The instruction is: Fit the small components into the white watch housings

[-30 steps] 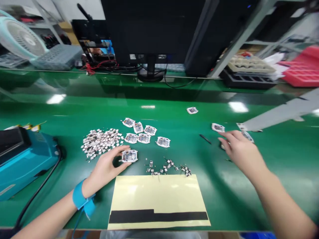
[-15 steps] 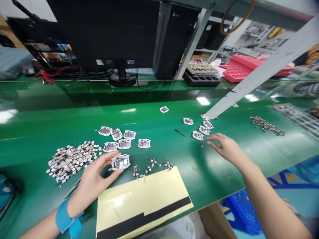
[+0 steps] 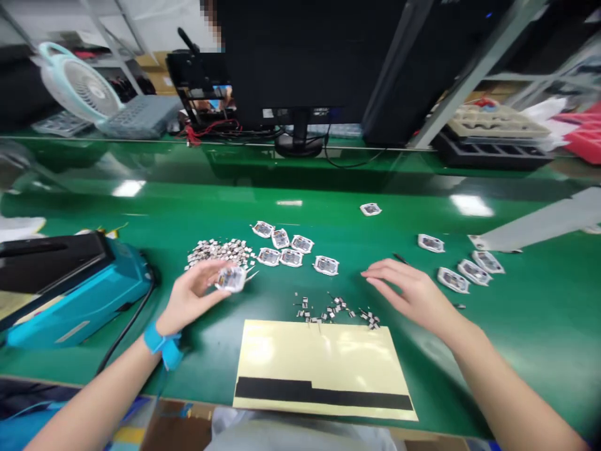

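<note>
We are at a long, glossy green worktop (image 3: 141,207) in a workshop. The back of a black monitor (image 3: 300,62) stands along its far edge among cables, and a pale desk fan (image 3: 77,88) sits at upper left. At upper right, a beige moulded tray (image 3: 498,114) rests on a black tray (image 3: 491,150), with a red tray (image 3: 585,143) at the frame's edge; we cannot make out what any of them holds.

Our left grip (image 3: 190,294) is closed on a white-edged circuit board (image 3: 231,279), pinching it at the fingertips, just right of a heap of small metal pieces (image 3: 220,252). A blue wrist strap (image 3: 162,344) circles that wrist, and a teal machine (image 3: 75,300) stands further left.

Our right grip (image 3: 408,294) is open and empty, its fingers spread low over the worktop at centre right, just beside a thin black tool (image 3: 400,258). Four more boards (image 3: 469,269) lie further right, well apart from it.

Six boards (image 3: 291,257) sit in a loose cluster at centre, with one lone board (image 3: 370,209) beyond them. A scatter of small metal pieces (image 3: 333,310) lies along the top edge of a cream sheet (image 3: 323,344) banded with a black strip (image 3: 319,391).
</note>
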A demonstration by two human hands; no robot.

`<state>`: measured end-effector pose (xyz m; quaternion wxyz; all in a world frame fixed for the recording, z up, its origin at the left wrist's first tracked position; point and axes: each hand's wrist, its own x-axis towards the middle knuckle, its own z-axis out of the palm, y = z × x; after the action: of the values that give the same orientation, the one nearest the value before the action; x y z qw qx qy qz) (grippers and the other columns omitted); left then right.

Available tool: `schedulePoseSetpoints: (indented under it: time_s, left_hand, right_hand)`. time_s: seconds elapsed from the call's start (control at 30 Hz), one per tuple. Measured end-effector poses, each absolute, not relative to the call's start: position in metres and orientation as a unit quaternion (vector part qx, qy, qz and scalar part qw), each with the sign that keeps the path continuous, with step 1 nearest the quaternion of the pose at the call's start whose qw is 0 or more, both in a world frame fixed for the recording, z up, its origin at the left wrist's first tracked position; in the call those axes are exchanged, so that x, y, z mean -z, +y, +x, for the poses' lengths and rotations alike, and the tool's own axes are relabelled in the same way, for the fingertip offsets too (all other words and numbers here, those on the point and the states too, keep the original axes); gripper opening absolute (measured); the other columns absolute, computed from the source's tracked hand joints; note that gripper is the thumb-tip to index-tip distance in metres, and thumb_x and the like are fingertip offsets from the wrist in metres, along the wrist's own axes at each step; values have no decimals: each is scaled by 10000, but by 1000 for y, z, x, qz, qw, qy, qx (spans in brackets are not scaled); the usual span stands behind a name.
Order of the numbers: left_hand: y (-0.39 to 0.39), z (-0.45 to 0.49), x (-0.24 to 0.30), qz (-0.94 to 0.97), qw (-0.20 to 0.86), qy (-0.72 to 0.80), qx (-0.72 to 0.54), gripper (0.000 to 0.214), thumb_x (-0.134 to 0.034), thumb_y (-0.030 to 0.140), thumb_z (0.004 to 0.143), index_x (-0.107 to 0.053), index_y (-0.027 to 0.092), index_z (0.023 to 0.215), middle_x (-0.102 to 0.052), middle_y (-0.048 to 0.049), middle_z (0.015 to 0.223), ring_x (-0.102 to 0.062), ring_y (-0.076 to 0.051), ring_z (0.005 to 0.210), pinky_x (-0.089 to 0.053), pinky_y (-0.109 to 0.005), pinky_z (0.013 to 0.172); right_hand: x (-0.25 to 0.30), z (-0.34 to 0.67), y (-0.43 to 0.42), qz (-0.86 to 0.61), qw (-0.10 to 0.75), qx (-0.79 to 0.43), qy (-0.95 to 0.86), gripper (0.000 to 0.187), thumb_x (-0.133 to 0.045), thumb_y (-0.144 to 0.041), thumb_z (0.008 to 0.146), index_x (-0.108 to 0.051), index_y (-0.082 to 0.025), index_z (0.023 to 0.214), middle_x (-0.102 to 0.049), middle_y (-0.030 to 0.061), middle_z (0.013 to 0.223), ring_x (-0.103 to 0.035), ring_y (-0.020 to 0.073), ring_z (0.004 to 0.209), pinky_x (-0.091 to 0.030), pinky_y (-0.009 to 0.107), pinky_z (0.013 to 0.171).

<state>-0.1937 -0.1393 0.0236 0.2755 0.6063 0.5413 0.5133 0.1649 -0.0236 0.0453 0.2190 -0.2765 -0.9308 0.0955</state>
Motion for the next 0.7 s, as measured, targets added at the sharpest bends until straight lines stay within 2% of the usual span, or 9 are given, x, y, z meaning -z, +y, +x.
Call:
schedulePoseSetpoints:
  time_s: [0.1,0.17,0.23,0.3,0.43,0.57,0.67,0.7]
  left_hand:
    - [-132,-206,-22,529,192,540,-626,475,-693,291,681,-489,203,1101,-618,-82,1060,-579,-222,1025,-481,-360,912]
    - [-128,-207,-28,498,154,531,-667,496,-703,322,666,-483,202,1095,-612,-77,1054,-568,-218,1037,-462,-355,931]
    - [-127,-204,-36,487,139,524,-685,488,-717,301,651,-500,200,1075,-618,-73,1032,-572,-216,1026,-469,-344,919]
    - [-130,-197,-47,487,140,517,-690,471,-722,254,646,-514,201,1066,-623,-67,1024,-577,-211,1018,-481,-332,902]
    - [-138,-179,-70,495,163,512,-683,467,-711,152,654,-522,196,1079,-622,-61,1035,-582,-190,1015,-501,-288,883]
    - [-140,-163,-94,504,211,509,-665,494,-701,97,656,-511,205,1099,-620,-48,1049,-576,-170,1026,-508,-247,881]
    - [-136,-152,-108,531,265,485,-643,545,-695,77,661,-480,241,1134,-612,-35,1080,-581,-161,1018,-515,-225,868]
    - [-134,-148,-110,543,280,477,-632,564,-694,74,663,-468,255,1147,-607,-31,1092,-584,-160,1012,-518,-223,864]
  right_hand:
    - [-48,107,-31,-169,194,-114,-960,188,-413,-102,867,-574,-163,944,-602,45,926,-567,132,853,-501,267,733]
    - [-45,60,-34,-101,165,-113,-975,186,-427,-96,867,-553,-153,993,-579,37,1002,-553,132,913,-493,298,773]
    - [-38,13,-36,-51,130,-97,-985,214,-475,-174,868,-514,-135,1075,-540,64,1078,-534,164,971,-484,345,799]
    - [-28,-27,-39,-27,94,-77,-992,236,-498,-244,863,-516,-128,1068,-535,70,1071,-539,171,951,-481,366,796]
    - [-15,-67,-51,-11,48,-65,-997,223,-491,-284,868,-535,-124,1017,-556,58,1001,-556,149,879,-491,339,754]
    - [-28,-55,-54,-50,77,-84,-992,176,-466,-254,881,-541,-133,984,-571,48,958,-567,126,823,-501,303,722]
    - [-58,-12,-41,-104,147,-114,-977,125,-379,-171,905,-498,-131,904,-596,30,769,-586,110,687,-512,225,616]
    - [-69,7,-36,-133,176,-124,-967,138,-333,-176,919,-453,-124,965,-600,54,797,-595,114,709,-513,208,601]
